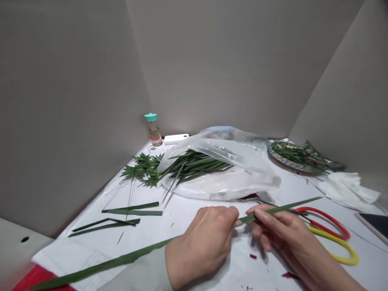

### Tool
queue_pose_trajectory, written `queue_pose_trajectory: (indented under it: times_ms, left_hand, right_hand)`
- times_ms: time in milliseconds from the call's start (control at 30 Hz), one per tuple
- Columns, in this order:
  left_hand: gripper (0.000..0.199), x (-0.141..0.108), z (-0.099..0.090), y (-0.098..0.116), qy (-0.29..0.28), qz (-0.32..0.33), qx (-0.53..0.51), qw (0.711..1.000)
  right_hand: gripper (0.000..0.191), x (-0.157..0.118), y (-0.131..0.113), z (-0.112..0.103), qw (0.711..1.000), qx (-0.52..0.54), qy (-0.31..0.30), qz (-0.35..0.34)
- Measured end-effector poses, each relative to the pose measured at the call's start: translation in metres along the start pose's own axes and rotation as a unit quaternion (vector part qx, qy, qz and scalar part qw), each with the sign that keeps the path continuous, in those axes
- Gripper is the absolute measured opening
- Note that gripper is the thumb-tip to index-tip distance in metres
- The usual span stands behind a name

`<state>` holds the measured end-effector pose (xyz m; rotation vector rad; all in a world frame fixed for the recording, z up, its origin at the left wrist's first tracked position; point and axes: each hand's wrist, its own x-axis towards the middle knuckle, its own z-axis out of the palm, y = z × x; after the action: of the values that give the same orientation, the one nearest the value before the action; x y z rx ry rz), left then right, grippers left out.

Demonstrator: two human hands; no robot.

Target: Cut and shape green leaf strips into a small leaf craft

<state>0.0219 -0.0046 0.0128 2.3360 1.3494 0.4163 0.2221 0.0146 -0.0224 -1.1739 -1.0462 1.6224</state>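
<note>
A long green leaf strip (121,260) runs from the lower left, under my left hand (203,240), and on toward the upper right. My left hand is closed round its middle, back of the hand up. Just to the right, my right hand (283,232) pinches the same strip between thumb and fingers, and the narrow tip sticks out past it. A short piece of the strip shows between the two hands. Scissors with red and yellow handles (333,222) lie beside my right hand, partly behind it.
Behind my hands is a plastic bag (224,186) of long green leaves. Star-shaped leaf pieces (142,167) and folded strips (133,212) lie left. A bottle (154,131) and a white device (176,139) stand behind. At right are a leaf-filled basket (291,164), tissue (348,188) and phone (376,226).
</note>
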Motion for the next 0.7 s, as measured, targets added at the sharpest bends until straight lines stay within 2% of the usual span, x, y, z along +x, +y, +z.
queue_pose_trajectory:
  times_ms: [67, 133, 267, 333, 400, 500, 633, 700]
  left_hand:
    - [0.017, -0.003, 0.0, 0.0, -0.008, 0.012, 0.035, 0.999]
    - [0.021, -0.004, 0.0, -0.001, -0.016, 0.024, 0.065, 0.997]
    - [0.025, -0.004, 0.007, -0.003, -0.029, 0.045, 0.106, 0.993]
    - [0.025, -0.004, 0.013, -0.004, -0.03, 0.058, 0.12, 0.991]
    - [0.025, -0.006, 0.017, -0.005, -0.023, 0.073, 0.131, 0.988]
    - [0.022, -0.008, 0.02, -0.005, -0.001, 0.097, 0.144, 0.985]
    - [0.023, -0.006, 0.021, -0.004, 0.033, 0.111, 0.154, 0.981]
    - [0.025, -0.002, 0.022, -0.004, 0.046, 0.102, 0.155, 0.982]
  right_hand:
    - [0.05, 0.003, -0.01, -0.007, 0.998, -0.013, 0.047, -0.034]
    - [0.051, 0.007, -0.023, -0.018, 0.987, -0.046, 0.123, -0.098]
    - [0.037, 0.01, -0.045, -0.04, 0.932, -0.142, 0.252, -0.218]
    - [0.027, 0.007, -0.049, -0.045, 0.902, -0.188, 0.285, -0.263]
    - [0.017, 0.003, -0.047, -0.043, 0.868, -0.259, 0.291, -0.307]
    - [0.009, 0.0, -0.037, -0.03, 0.823, -0.375, 0.228, -0.361]
    - [0.014, 0.01, -0.032, -0.002, 0.751, -0.503, 0.047, -0.424]
    - [0.021, 0.021, -0.037, 0.014, 0.707, -0.561, -0.016, -0.43]
